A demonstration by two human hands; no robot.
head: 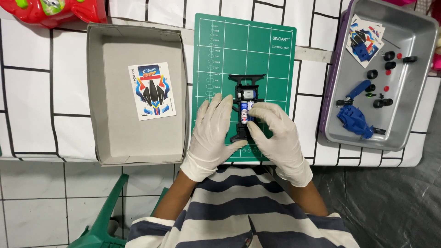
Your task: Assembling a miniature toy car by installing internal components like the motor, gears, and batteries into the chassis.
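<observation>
Both gloved hands close on a black toy car chassis (246, 98) lying on the green cutting mat (271, 59). The left hand (212, 133) steadies its side while the right hand (278, 135) presses a battery (246, 112) into it. A grey cardboard box lid (138, 142) holds 1 sticker sheet (151, 91); a metal tray (413, 36) holds blue parts (353, 120).
</observation>
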